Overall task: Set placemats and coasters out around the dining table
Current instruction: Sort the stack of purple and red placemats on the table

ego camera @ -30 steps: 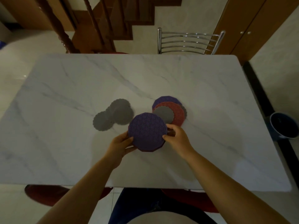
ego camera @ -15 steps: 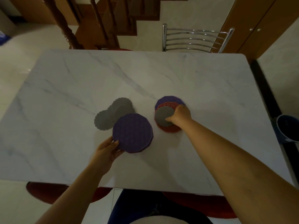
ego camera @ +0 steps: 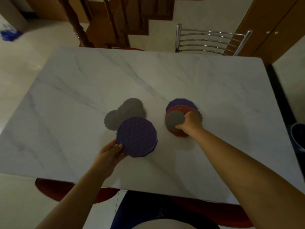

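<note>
My left hand (ego camera: 109, 154) grips the near-left rim of a round purple placemat (ego camera: 137, 137), held just over the white marble table (ego camera: 66, 100). Behind it lie several overlapping grey scalloped coasters (ego camera: 127, 111). To the right sits a small pile: a purple placemat (ego camera: 180, 103) at the bottom, a red placemat (ego camera: 179, 109) over it, and a grey coaster (ego camera: 175, 120) on top. My right hand (ego camera: 191, 122) pinches the right edge of that grey coaster, thumb at its near rim.
A chrome-backed chair (ego camera: 211, 41) stands at the table's far side. Red chair seats (ego camera: 54, 187) show under the near edge. A wooden staircase (ego camera: 105, 22) rises beyond, and a dark bucket (ego camera: 298, 138) sits on the floor at right.
My right hand let go of the purple placemat and reached right onto the grey coaster on the pile. My left hand carried the purple placemat slightly left.
</note>
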